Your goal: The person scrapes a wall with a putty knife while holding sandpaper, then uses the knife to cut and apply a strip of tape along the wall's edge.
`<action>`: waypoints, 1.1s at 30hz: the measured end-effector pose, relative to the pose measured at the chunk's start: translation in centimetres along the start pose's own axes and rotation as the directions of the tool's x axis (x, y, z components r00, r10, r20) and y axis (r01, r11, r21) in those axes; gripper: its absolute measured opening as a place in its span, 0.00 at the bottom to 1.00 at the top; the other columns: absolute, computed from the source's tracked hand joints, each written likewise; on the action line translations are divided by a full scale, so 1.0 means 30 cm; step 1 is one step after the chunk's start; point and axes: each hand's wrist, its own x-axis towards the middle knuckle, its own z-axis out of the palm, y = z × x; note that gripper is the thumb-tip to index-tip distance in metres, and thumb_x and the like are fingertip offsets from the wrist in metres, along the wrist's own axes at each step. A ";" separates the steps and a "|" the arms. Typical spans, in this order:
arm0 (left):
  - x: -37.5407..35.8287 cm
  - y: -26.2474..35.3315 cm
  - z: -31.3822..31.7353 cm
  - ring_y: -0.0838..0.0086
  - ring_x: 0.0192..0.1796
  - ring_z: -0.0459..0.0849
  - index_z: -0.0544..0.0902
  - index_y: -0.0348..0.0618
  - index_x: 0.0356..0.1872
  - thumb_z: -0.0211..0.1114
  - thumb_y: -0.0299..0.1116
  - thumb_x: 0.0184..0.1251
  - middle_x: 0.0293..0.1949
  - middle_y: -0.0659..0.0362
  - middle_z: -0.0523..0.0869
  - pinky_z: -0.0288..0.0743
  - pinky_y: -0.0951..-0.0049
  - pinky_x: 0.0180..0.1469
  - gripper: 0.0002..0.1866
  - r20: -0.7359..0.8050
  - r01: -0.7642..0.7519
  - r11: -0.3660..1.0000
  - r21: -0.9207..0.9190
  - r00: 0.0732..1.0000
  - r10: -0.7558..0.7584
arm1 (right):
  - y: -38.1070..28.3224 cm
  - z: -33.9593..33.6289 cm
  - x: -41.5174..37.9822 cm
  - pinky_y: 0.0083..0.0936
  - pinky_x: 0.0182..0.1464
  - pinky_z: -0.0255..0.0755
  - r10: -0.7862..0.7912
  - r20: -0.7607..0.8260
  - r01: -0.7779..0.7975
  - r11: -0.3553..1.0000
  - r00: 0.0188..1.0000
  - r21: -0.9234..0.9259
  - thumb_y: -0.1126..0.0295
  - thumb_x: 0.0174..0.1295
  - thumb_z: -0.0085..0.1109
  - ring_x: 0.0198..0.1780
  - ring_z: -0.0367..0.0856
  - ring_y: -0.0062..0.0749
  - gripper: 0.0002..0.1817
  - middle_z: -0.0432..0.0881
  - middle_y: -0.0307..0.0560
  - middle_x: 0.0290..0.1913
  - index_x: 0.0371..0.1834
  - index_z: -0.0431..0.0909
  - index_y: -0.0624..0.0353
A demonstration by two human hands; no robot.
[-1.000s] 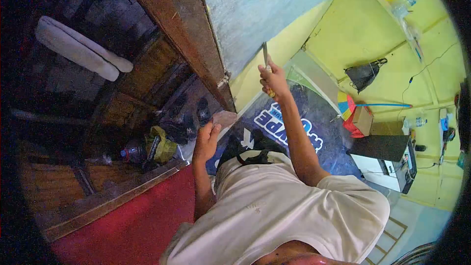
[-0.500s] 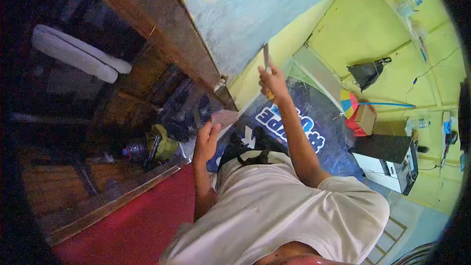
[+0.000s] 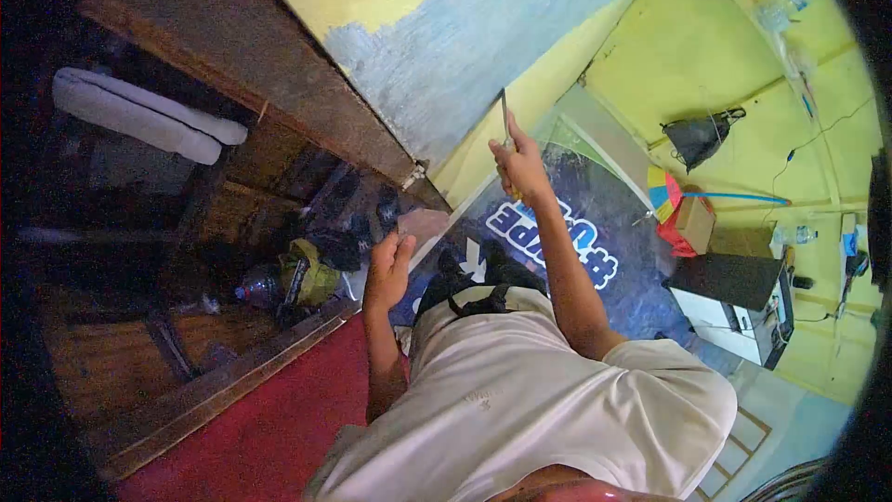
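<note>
My right hand [image 3: 522,170] is closed round the yellow handle of a putty knife [image 3: 506,118]. Its thin metal blade points up, seen nearly edge-on, with the tip at the wall [image 3: 409,46] along the lower border of a grey-blue patch on yellow paint. Lower and to the left, my left hand [image 3: 388,271] grips a flat pinkish piece [image 3: 424,223] between thumb and fingers; what it is made of does not show. That piece is held out near the wall's bottom corner.
A dark wooden beam [image 3: 223,56] runs along the wall's left end, beside a dim space with a rolled white bundle [image 3: 144,112]. Red flooring [image 3: 269,400] lies lower left. To the right are a black-and-white cabinet [image 3: 734,302], a cardboard box [image 3: 695,223] and a hanging black bag [image 3: 701,139].
The view has shifted slightly, so the wall and beam sit a little differently. My right hand keeps the knife at the patch's border, its blade turned thinner to view. My left hand stays nearly still.
</note>
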 end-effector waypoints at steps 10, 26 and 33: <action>0.027 -0.043 -0.025 0.71 0.42 0.82 0.81 0.35 0.56 0.56 0.41 0.81 0.41 0.51 0.87 0.75 0.67 0.50 0.18 0.053 0.034 0.999 -0.030 0.998 -0.033 | 0.000 -0.013 0.007 0.24 0.15 0.57 0.069 0.036 -0.072 0.992 0.997 0.105 0.71 0.71 0.61 0.12 0.60 0.19 0.42 0.66 0.32 0.16 0.85 0.50 0.46; 0.026 -0.056 -0.043 0.78 0.35 0.74 0.81 0.35 0.46 0.56 0.40 0.81 0.31 0.60 0.80 0.70 0.70 0.42 0.15 0.037 0.059 0.998 -0.016 0.998 -0.058 | 0.022 -0.003 0.016 0.23 0.14 0.57 0.065 0.014 -0.066 0.988 0.998 0.142 0.68 0.71 0.62 0.12 0.61 0.19 0.41 0.66 0.31 0.16 0.84 0.52 0.46; 0.014 -0.103 -0.045 0.79 0.35 0.73 0.81 0.35 0.45 0.57 0.39 0.81 0.30 0.62 0.79 0.70 0.71 0.40 0.15 0.024 0.054 0.999 -0.007 0.998 -0.054 | 0.004 0.012 0.012 0.24 0.15 0.59 0.048 -0.043 -0.046 0.998 0.998 0.043 0.70 0.70 0.62 0.13 0.62 0.18 0.41 0.67 0.32 0.16 0.84 0.53 0.43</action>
